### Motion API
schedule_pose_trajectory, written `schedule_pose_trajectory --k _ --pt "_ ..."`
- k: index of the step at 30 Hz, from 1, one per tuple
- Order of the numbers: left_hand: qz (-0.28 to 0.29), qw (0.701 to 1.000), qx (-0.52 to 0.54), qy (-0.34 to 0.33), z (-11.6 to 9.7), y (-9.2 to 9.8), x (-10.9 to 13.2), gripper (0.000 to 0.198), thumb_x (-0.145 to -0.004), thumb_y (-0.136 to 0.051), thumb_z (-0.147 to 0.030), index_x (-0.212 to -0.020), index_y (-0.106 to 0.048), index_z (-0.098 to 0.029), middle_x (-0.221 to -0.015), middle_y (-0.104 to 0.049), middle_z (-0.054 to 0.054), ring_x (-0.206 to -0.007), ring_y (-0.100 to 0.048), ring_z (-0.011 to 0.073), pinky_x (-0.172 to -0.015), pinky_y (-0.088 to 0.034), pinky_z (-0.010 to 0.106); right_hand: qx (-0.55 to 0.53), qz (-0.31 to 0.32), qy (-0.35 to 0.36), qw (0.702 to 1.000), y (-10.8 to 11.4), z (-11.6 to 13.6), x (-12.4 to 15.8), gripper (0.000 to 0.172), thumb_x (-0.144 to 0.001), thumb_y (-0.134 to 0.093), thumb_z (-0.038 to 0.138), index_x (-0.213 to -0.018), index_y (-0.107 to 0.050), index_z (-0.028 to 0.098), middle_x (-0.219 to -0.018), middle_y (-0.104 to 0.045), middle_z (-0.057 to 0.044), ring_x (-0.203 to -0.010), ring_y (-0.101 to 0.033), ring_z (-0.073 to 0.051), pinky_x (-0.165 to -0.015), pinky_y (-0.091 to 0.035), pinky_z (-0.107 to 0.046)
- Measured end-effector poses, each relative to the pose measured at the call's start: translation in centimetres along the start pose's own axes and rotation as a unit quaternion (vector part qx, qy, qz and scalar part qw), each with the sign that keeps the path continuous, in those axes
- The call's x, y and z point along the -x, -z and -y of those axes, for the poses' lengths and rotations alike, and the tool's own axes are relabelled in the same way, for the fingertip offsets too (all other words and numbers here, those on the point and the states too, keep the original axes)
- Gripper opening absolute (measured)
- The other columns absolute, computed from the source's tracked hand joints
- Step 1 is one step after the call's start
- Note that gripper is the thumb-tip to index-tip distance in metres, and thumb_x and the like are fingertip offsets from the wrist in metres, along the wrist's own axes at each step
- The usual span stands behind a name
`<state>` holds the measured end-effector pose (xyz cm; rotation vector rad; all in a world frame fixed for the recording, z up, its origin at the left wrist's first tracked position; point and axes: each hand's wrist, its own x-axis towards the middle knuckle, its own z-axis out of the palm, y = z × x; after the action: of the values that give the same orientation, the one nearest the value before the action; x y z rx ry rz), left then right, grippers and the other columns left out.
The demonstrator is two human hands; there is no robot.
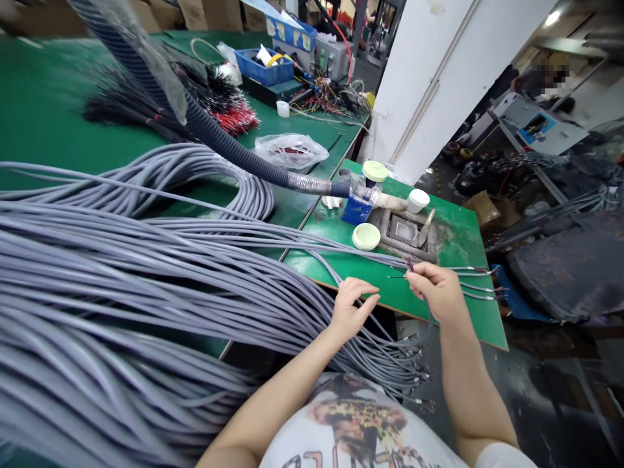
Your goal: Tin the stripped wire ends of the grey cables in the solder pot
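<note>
My right hand (437,290) pinches the end of a grey cable, whose thin coloured wires (408,262) stick out past the fingertips. Left of it, my left hand (354,305) is apart from that end, with thumb and fingers spread and nothing visible between them. Under and beside my left hand runs a large bundle of grey cables (234,279), its stripped ends (414,364) hanging past the table edge near my body. A few more grey cables (341,246) cross the green board, their ends (480,292) lying beyond my right hand.
A square metal pot (405,231) sits in a stained block on the green board (312,260). Around it are a pale green lid (366,236), a white cup (418,200) and a ribbed hose (234,146). Black and red wires (214,97) and a blue bin (266,68) stand behind.
</note>
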<state>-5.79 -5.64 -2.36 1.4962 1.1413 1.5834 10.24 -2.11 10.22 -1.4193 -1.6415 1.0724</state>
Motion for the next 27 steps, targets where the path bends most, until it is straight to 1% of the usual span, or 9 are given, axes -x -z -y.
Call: schedule_pose_trajectory --k 3,7,10,18,20,22,23,25,27 --pt "-0.009 0.974 0.196 0.115 -1.8 -0.8 -0.3 0.012 -0.077 -0.069 -0.029 -0.084 -0.07 -0.019 -0.085 -0.067 0.004 -0.082 -0.059 0.0172 -0.078 -0.045 0.032 -0.002 0.008 0.007 1.0 -1.2 -0.6 1.0 0.022 -0.079 -0.064 0.033 -0.067 -0.062 0.016 -0.054 -0.049 0.004 -0.048 -0.038 -0.008 -0.047 -0.029 -0.022" --pt "0.006 0.896 0.386 0.221 -2.9 -1.9 -0.3 0.02 -0.072 -0.075 -0.028 -0.088 -0.069 -0.018 -0.082 -0.066 0.001 -0.077 -0.059 0.0123 -0.076 -0.046 0.026 -0.009 0.019 0.014 1.0 -2.0 -0.7 1.8 0.02 -0.08 -0.064 0.033 -0.068 -0.064 0.016 -0.056 -0.05 0.004 -0.05 -0.039 -0.008 -0.048 -0.031 -0.022" --pt "-0.001 0.862 0.444 0.244 -3.2 -2.3 -0.2 0.021 -0.07 -0.076 -0.025 -0.088 -0.068 -0.017 -0.079 -0.065 0.0 -0.074 -0.058 0.0099 -0.075 -0.045 0.024 -0.014 0.023 0.012 1.0 -2.2 -0.5 2.0 0.019 -0.079 -0.063 0.032 -0.069 -0.064 0.017 -0.057 -0.051 0.004 -0.05 -0.04 -0.008 -0.048 -0.032 -0.022" --pt "-0.033 0.828 0.487 0.278 -4.8 -2.3 -0.7 0.026 -0.064 -0.079 -0.03 -0.08 -0.064 -0.016 -0.065 -0.058 -0.003 -0.058 -0.052 0.0073 -0.061 -0.042 0.022 -0.058 0.036 -0.008 0.998 -2.9 -0.3 2.4 0.018 -0.079 -0.064 0.032 -0.069 -0.065 0.017 -0.055 -0.053 0.004 -0.046 -0.04 -0.007 -0.044 -0.032 -0.02" --pt "-0.04 0.833 0.48 0.271 -4.9 -2.1 -0.9 0.025 -0.067 -0.077 -0.032 -0.079 -0.062 -0.016 -0.062 -0.056 -0.004 -0.055 -0.05 0.0067 -0.058 -0.041 0.021 -0.062 0.045 -0.012 0.997 -2.9 -0.5 2.6 0.017 -0.079 -0.065 0.033 -0.074 -0.065 0.017 -0.056 -0.055 0.003 -0.046 -0.041 -0.007 -0.044 -0.033 -0.02" --pt "-0.064 0.869 0.43 0.235 -4.9 -1.7 -1.0 0.02 -0.074 -0.072 -0.033 -0.081 -0.061 -0.018 -0.065 -0.056 -0.003 -0.056 -0.051 0.0074 -0.058 -0.042 0.022 -0.071 0.065 -0.019 0.995 -2.8 -0.8 3.0 0.017 -0.079 -0.065 0.033 -0.086 -0.066 0.017 -0.059 -0.057 0.003 -0.047 -0.044 -0.007 -0.043 -0.034 -0.019" --pt "-0.076 0.902 0.378 0.196 -4.8 -1.5 -1.0 0.018 -0.076 -0.069 -0.033 -0.081 -0.062 -0.018 -0.068 -0.057 -0.002 -0.059 -0.052 0.0086 -0.06 -0.043 0.024 -0.076 0.076 -0.022 0.994 -2.8 -1.0 3.1 0.02 -0.08 -0.065 0.033 -0.094 -0.065 0.018 -0.061 -0.058 0.002 -0.047 -0.045 -0.007 -0.042 -0.034 -0.019" --pt "-0.073 0.965 0.242 0.073 -4.5 -1.0 -0.9 0.014 -0.079 -0.067 -0.032 -0.081 -0.064 -0.019 -0.072 -0.061 0.001 -0.067 -0.056 0.0118 -0.066 -0.046 0.028 -0.095 0.089 -0.022 0.991 -2.8 -1.3 3.5 0.028 -0.083 -0.062 0.033 -0.108 -0.062 0.02 -0.063 -0.059 0.003 -0.045 -0.045 -0.007 -0.041 -0.032 -0.018" --pt "-0.042 0.99 0.126 -0.055 -4.2 -0.8 -0.7 0.01 -0.081 -0.065 -0.029 -0.081 -0.067 -0.02 -0.075 -0.064 0.003 -0.072 -0.058 0.0142 -0.071 -0.047 0.031 -0.122 0.082 -0.021 0.989 -2.8 -1.7 3.7 0.034 -0.085 -0.059 0.034 -0.116 -0.058 0.021 -0.062 -0.057 0.004 -0.042 -0.042 -0.006 -0.039 -0.028 -0.018"
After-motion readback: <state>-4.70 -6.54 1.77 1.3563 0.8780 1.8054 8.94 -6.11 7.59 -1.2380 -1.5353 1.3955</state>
